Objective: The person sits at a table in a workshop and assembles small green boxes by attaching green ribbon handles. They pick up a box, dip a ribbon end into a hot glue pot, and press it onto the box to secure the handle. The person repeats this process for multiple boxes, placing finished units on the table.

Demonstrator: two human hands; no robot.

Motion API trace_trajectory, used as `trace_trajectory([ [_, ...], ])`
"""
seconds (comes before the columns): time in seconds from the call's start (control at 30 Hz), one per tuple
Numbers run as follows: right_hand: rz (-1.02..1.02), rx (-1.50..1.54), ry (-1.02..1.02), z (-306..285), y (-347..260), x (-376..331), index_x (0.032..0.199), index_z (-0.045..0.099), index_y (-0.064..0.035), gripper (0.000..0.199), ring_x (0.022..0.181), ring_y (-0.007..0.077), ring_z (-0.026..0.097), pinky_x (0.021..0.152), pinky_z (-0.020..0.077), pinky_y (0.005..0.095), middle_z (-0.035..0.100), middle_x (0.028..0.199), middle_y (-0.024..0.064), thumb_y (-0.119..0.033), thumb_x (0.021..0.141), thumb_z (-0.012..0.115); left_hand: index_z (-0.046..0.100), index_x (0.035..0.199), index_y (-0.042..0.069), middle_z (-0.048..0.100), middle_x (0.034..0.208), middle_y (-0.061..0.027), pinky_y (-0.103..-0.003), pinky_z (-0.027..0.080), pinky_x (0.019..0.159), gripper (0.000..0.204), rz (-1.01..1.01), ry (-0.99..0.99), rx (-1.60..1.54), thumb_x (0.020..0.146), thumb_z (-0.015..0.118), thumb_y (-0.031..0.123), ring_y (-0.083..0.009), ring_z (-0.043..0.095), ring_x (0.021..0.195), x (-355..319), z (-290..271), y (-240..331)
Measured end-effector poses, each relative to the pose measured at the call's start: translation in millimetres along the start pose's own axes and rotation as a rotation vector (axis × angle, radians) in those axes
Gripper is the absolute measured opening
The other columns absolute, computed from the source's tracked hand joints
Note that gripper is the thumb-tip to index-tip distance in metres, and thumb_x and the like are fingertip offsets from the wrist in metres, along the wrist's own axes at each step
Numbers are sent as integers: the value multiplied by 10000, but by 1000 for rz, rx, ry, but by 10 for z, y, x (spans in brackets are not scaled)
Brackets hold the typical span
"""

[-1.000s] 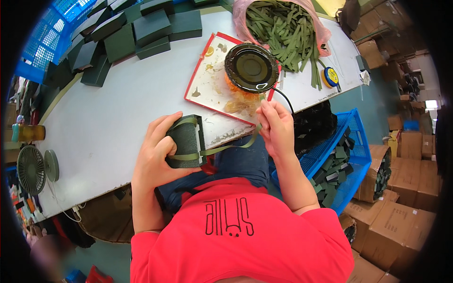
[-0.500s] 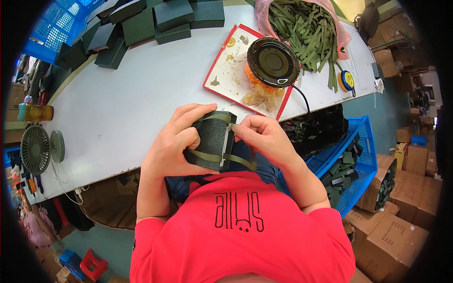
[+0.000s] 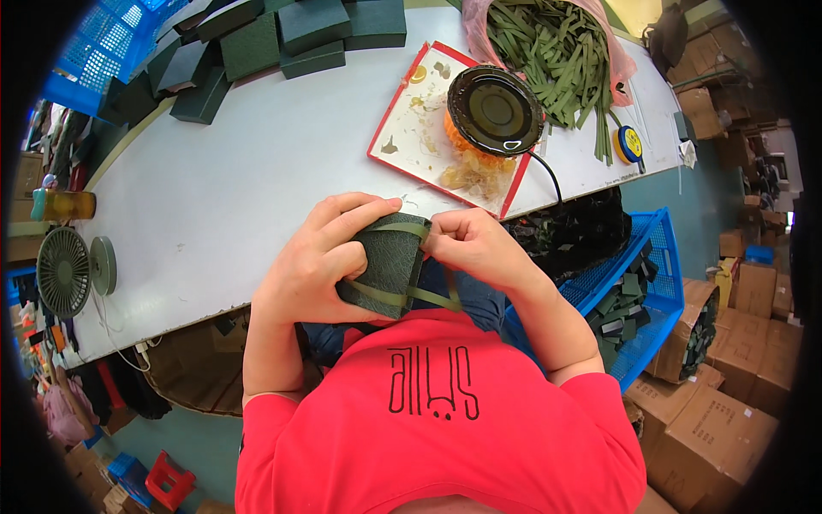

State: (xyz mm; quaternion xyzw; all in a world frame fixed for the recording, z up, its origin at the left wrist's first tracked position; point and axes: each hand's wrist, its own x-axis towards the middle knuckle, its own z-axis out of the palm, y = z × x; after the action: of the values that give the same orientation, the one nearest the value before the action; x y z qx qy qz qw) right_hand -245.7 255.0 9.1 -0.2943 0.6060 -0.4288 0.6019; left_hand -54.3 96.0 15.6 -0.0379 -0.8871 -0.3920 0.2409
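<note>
My left hand (image 3: 321, 257) is wrapped round a dark green textured box (image 3: 390, 261), held tilted at the table's near edge above my lap. Two olive green ribbon straps (image 3: 381, 293) cross the box; the lower one loops out past its right side. My right hand (image 3: 467, 244) pinches the upper ribbon (image 3: 409, 228) against the box's right edge, near its top corner. The right fingertips partly hide that ribbon's end.
A round black pot of dark liquid (image 3: 495, 111) stands on a red-rimmed, stained white board (image 3: 398, 107). Behind it, a pink bag (image 3: 622, 64) spills olive ribbons. Green boxes (image 3: 315, 26) are stacked far left. A blue crate (image 3: 655, 291) with green pieces stands right; a small fan (image 3: 64, 272) is left.
The box has turned slightly, so the pale strip along its right side no longer shows. My right fingers now press the upper ribbon at the box's edge.
</note>
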Motion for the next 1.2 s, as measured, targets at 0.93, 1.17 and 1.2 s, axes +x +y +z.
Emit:
trace_trajectory([
  [0.93,-167,57,214,80,72,-108,957,691,39,257,755,21,547,651,457,215,664,881,16,-198,1010,608,391,690,70,574,1366,-211,-476,487,947,565,-48,1,55,514,916,182,-420,537,1212,-19,53,-22],
  [1.17,-376,-158,418,132,158,-341,1001,691,37,181,749,82,603,670,489,245,672,859,49,-136,988,636,381,710,76,576,1361,-232,-468,504,920,604,-85,97,61,519,940,206,-428,544,1203,-60,44,-62],
  [1.2,-397,-252,389,172,128,-327,955,691,27,177,696,105,605,625,479,270,655,775,69,-142,975,645,381,708,75,577,1360,-232,-466,505,918,604,-74,91,59,519,940,206,-428,545,1202,-43,46,-56],
])
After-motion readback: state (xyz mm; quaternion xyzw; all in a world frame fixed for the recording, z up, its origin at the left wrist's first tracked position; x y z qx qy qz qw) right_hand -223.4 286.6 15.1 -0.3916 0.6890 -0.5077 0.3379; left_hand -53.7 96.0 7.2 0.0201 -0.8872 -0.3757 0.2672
